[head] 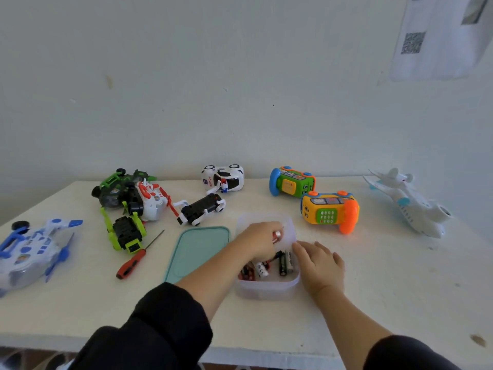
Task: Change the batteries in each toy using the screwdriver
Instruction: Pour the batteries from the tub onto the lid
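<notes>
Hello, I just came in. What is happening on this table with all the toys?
A person is picking batteries out of a clear plastic box. The left hand is inside the box and holds one battery, while the right hand steadies the box at its right wall. More batteries lie in the bottom. The box's green lid lies beside it. The red-handled screwdriver rests untouched on the table, with several toys around it.

You face a plain pale wall [240, 76] behind the white desk [400, 289]; a paper sheet [437, 38] with a square code hangs upper right of the desk.
</notes>
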